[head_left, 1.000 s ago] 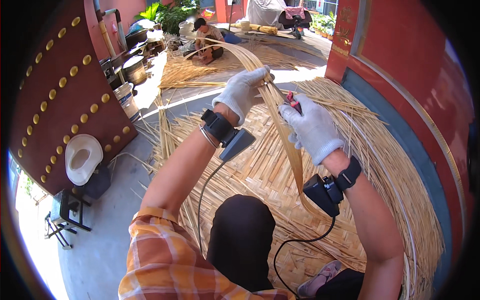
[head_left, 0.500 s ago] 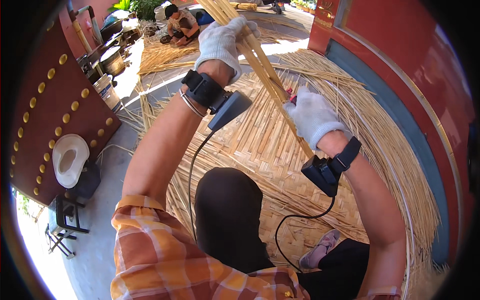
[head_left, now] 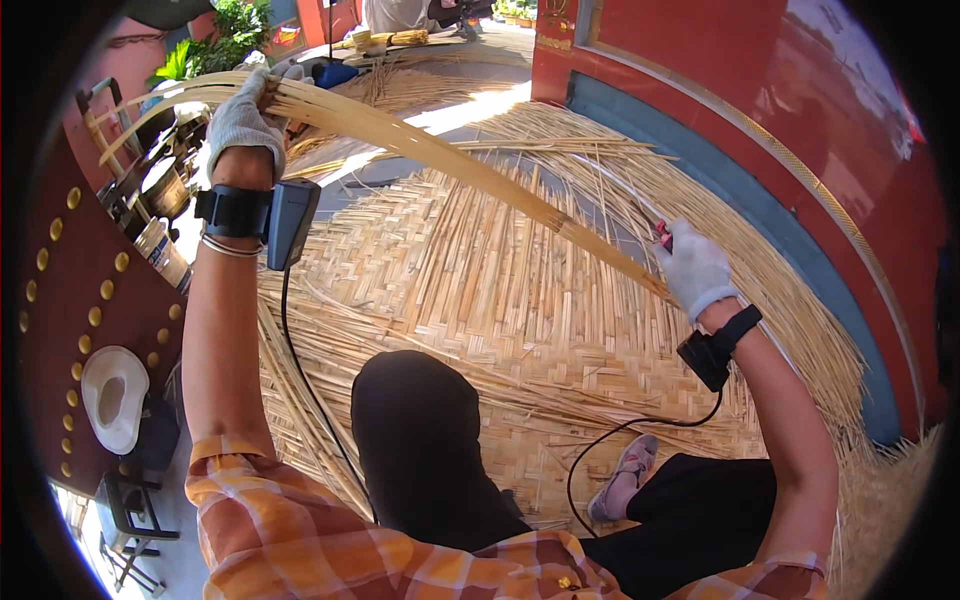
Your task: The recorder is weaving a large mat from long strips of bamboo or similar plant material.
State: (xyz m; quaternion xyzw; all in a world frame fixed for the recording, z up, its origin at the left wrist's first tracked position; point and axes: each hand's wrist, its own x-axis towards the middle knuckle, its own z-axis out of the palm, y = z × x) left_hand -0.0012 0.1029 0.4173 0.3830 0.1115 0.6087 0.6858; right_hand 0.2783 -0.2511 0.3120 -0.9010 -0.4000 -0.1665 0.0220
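Observation:
My left hand [head_left: 243, 128], in a white knit glove, is closed around a bundle of flat, pale reed strips [head_left: 440, 158] at the far left. Their loose ends fan out beyond it, bending left. From there the strips slope down to my right hand [head_left: 697, 268], also gloved, whose closed fingers hold a small tool with red parts [head_left: 663, 236] near the strips' lower end. Its working end cannot be made out, nor whether the fingers also grip the strips. Below the bundle lies a herringbone-woven reed mat [head_left: 385, 245], with unwoven strips [head_left: 500, 262] over its middle.
Long loose reeds [head_left: 770, 290] lie along the red wall [head_left: 680, 70] at right. At left are a studded dark door [head_left: 95, 260], a pale hat [head_left: 115, 400], a folding stool [head_left: 130, 525] and a bucket [head_left: 160, 250]. Cables hang from both wrist devices.
My hands have spread apart: the left moved left with the strips, the right moved right. The bundle now slopes more flatly across the mat. The person in the background is no longer visible.

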